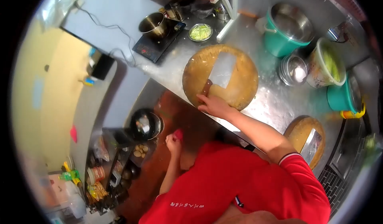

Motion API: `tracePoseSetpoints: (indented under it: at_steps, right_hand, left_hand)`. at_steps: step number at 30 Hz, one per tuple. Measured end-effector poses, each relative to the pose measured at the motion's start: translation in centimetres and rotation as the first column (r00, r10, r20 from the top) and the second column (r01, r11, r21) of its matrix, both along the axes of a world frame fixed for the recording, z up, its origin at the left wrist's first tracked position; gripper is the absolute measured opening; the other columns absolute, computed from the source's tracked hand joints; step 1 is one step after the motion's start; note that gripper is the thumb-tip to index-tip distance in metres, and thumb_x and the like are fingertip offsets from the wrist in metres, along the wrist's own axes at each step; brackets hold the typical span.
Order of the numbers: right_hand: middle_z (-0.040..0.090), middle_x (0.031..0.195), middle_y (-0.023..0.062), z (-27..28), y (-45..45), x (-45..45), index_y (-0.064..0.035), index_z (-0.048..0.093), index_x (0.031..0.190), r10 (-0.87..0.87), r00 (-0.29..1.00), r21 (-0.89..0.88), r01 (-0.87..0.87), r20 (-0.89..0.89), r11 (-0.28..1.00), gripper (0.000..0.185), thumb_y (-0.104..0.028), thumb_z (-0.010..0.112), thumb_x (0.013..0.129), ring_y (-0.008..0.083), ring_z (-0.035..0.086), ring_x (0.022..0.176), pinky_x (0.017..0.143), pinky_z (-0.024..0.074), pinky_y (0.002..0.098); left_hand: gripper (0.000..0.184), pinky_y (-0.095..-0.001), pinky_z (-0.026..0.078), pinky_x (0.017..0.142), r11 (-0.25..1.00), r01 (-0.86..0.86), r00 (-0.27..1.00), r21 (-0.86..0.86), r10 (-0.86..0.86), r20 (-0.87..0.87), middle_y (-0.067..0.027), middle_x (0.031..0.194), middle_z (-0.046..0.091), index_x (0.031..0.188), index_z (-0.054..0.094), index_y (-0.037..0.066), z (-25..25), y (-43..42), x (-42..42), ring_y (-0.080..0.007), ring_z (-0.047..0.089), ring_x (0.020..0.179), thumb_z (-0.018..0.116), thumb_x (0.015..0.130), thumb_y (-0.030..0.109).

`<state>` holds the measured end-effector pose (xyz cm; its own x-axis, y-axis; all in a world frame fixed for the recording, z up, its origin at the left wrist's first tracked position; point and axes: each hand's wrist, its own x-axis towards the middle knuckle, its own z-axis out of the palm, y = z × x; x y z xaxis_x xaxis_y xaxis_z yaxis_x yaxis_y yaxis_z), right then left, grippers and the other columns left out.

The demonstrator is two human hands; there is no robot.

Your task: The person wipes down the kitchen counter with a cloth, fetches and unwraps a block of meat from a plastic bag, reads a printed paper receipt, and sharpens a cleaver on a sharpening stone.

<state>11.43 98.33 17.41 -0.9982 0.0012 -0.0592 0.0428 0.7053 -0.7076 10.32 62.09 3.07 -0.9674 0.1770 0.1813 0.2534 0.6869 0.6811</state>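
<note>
On the round wooden chopping board [243, 76] lies a cleaver [223, 68], its wide blade pointing away and its brown handle toward me. My right hand [215, 105] is at the board's near edge, fingers apart beside the end of that handle; none of them wrap around it. Lower and to the left, away from the counter, my left hand [173, 143] is closed on a small red thing [178, 134] whose kind I cannot make out. Part of it sticks out past the fingers.
Behind the board are a plate of shredded green vegetable [200, 32] and a steel pot [153, 25] on an induction cooker [157, 44]. Teal buckets [279, 42] and steel bowls [293, 70] stand at right. A second board [293, 134] bears another cleaver [311, 146]. Shelves [113, 160] line the left.
</note>
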Motion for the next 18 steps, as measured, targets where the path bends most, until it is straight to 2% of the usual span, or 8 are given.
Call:
tracePoseSetpoints:
  at_steps: [3, 8, 10, 12, 14, 15, 17, 18]
  right_hand:
    - [0.07, 0.106, 0.0227, 0.2, -0.4, -2.8, -0.0103, 0.055, 0.139, -0.091, 0.988, 0.04, 0.086, 0.126, 0.995, 0.053, -0.045, 0.061, 0.099, 0.0435, 0.066, 0.103, 0.084, 0.0533, 0.0506]
    - [0.068, 0.099, 0.0211, -0.6, -1.4, 0.3, -0.009, 0.062, 0.124, -0.226, 0.973, 0.114, 0.231, -0.052, 0.966, 0.039, -0.036, 0.066, 0.095, 0.043, 0.067, 0.092, 0.08, 0.0546, 0.0502]
    - [0.067, 0.096, 0.0212, 0.0, -1.2, 2.7, -0.0091, 0.063, 0.121, -0.257, 0.962, 0.138, 0.268, -0.09, 0.954, 0.034, -0.03, 0.067, 0.094, 0.0426, 0.067, 0.088, 0.079, 0.0554, 0.0498]
    - [0.066, 0.095, 0.0214, 0.2, -0.5, 5.3, -0.0093, 0.063, 0.119, -0.256, 0.963, 0.184, 0.267, -0.082, 0.946, 0.03, -0.023, 0.067, 0.092, 0.0418, 0.068, 0.085, 0.077, 0.0563, 0.0495]
    - [0.064, 0.1, 0.0227, 0.6, 0.0, 8.6, -0.0103, 0.061, 0.125, -0.279, 0.96, 0.204, 0.271, 0.014, 0.941, 0.035, -0.018, 0.066, 0.091, 0.0412, 0.068, 0.086, 0.077, 0.0571, 0.0493]
    - [0.064, 0.102, 0.0233, 0.9, 0.2, 9.9, -0.0108, 0.06, 0.128, -0.286, 0.957, 0.213, 0.268, 0.059, 0.94, 0.038, -0.016, 0.065, 0.09, 0.0409, 0.068, 0.087, 0.076, 0.0575, 0.0492]
    - [0.061, 0.106, 0.0242, 1.2, 0.1, 12.3, -0.0133, 0.055, 0.138, -0.371, 0.926, 0.156, 0.357, 0.072, 0.921, 0.05, -0.014, 0.064, 0.089, 0.0411, 0.068, 0.086, 0.076, 0.0579, 0.0498]
    - [0.059, 0.108, 0.0247, 1.5, 0.2, 13.0, -0.0146, 0.052, 0.143, -0.412, 0.908, 0.125, 0.401, 0.077, 0.907, 0.056, -0.012, 0.064, 0.088, 0.0412, 0.068, 0.085, 0.076, 0.0581, 0.05]
  left_hand:
    - [0.014, -0.0431, 0.048, 0.084, 0.998, -0.003, 0.998, 0.055, 0.006, -0.056, -0.0134, 0.091, 0.06, 0.08, 0.056, 0.005, 2.1, 0.3, -2.7, -0.0341, 0.059, 0.09, 0.057, 0.073, -0.007]
    - [0.012, -0.0339, 0.047, 0.08, 0.948, 0.046, 0.997, 0.316, -0.023, -0.076, -0.0117, 0.091, 0.057, 0.085, 0.056, 0.001, 7.5, 4.9, -11.4, -0.0271, 0.056, 0.084, 0.056, 0.077, -0.008]
    - [0.014, -0.0342, 0.048, 0.081, 0.944, 0.081, 0.996, 0.32, -0.069, -0.047, -0.0118, 0.096, 0.057, 0.087, 0.056, 0.001, 11.7, 9.2, -15.2, -0.0275, 0.057, 0.085, 0.056, 0.077, -0.008]
    - [0.026, -0.0338, 0.05, 0.087, 0.942, 0.268, 0.935, 0.202, -0.204, -0.29, -0.0117, 0.095, 0.061, 0.102, 0.063, 0.003, 11.4, 13.1, -21.0, -0.0245, 0.06, 0.089, 0.056, 0.079, -0.008]
    - [0.037, -0.0373, 0.052, 0.086, 0.964, 0.243, 0.952, 0.111, -0.214, -0.22, -0.0141, 0.105, 0.064, 0.118, 0.064, 0.006, 11.6, 18.1, -25.0, -0.0263, 0.063, 0.091, 0.057, 0.083, -0.005]
    - [0.04, -0.0381, 0.053, 0.084, 0.934, 0.173, 0.964, 0.311, -0.226, 0.142, -0.014, 0.107, 0.065, 0.124, 0.062, 0.007, 12.5, 20.9, -25.4, -0.0262, 0.064, 0.089, 0.06, 0.085, 0.001]
    - [0.046, -0.0413, 0.055, 0.081, 0.93, 0.163, 0.843, 0.329, -0.305, 0.443, -0.0167, 0.114, 0.066, 0.131, 0.06, 0.007, 11.4, 24.9, -26.7, -0.0279, 0.066, 0.091, 0.065, 0.086, 0.01]
    - [0.049, -0.0438, 0.055, 0.08, 0.94, 0.285, 0.848, 0.187, -0.338, 0.408, -0.0195, 0.118, 0.065, 0.133, 0.06, 0.007, 7.8, 26.5, -28.1, -0.0297, 0.066, 0.094, 0.068, 0.085, 0.015]
